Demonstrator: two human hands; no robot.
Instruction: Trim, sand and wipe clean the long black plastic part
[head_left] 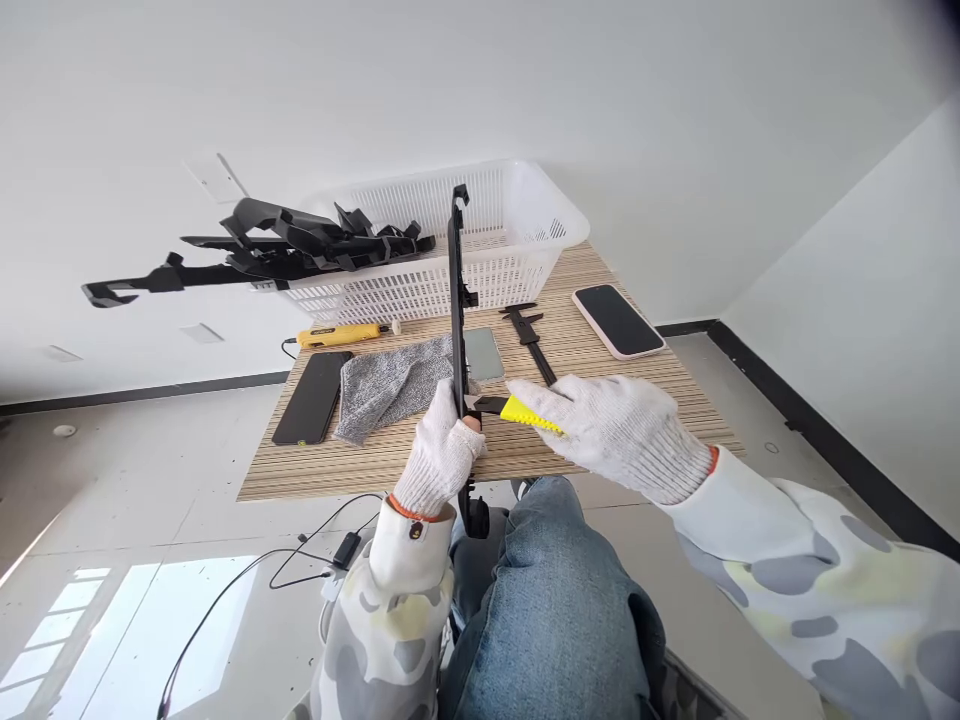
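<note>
My left hand (442, 450), in a white knit glove with a bare thumb tip showing, is closed around a long black plastic part (457, 330). The part stands nearly edge-on to me, its far end above the basket and its near end over my lap. In my gloved right hand (615, 430) is a yellow utility knife (529, 414), its blade pointing left. The blade tip meets or nearly meets the part's edge beside my left thumb; exact contact is too small to tell.
A white plastic basket (517, 262) holds several black parts (300, 240) jutting out left. On the wood-grain table (300, 478) lie a yellow corded tool (341, 336), a dark phone (313, 398), a grey cloth (390, 388), a grey plate (484, 353), black calipers (531, 340) and a pink-edged phone (619, 320).
</note>
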